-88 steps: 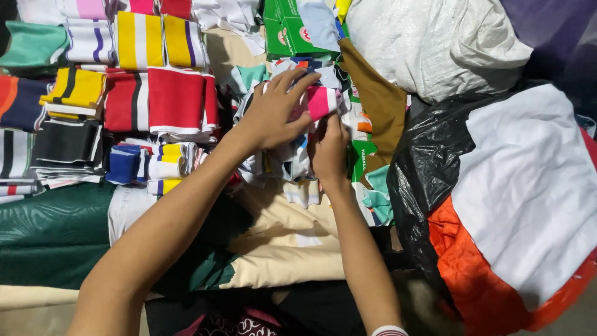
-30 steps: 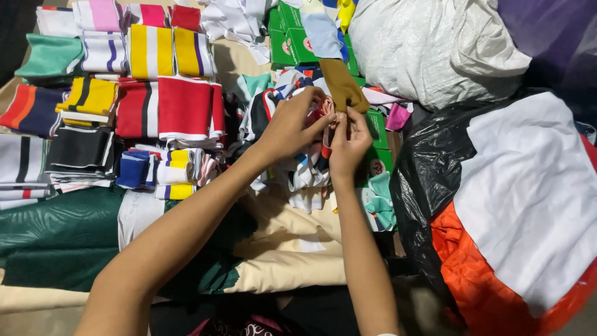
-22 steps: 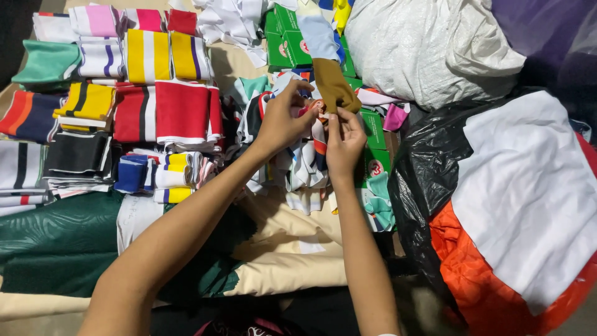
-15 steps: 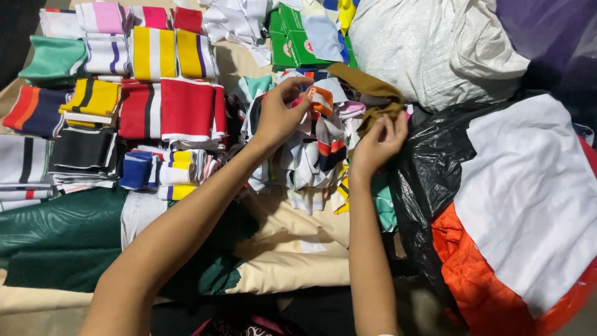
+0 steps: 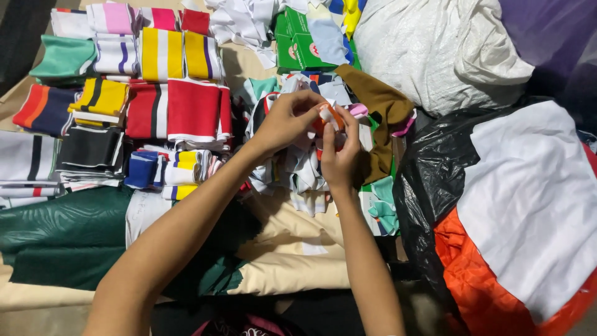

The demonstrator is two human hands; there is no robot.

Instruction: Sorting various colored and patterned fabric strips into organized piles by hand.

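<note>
Both the left hand and right hand pinched a small orange-and-white fabric scrap with closed fingers above the scrap pile, at 9 o'clock from the brown cloth; it looked light, limp, best gripped by an edge.

Fabric scraps hem hands; black bag blocks rt.

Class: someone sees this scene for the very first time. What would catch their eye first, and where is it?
Centre frame, the left hand and right hand pinch an orange and white fabric scrap over a heap of scraps. Left of them lie bright striped folded stacks; on the right, a black bag spills white and orange cloth.
</note>
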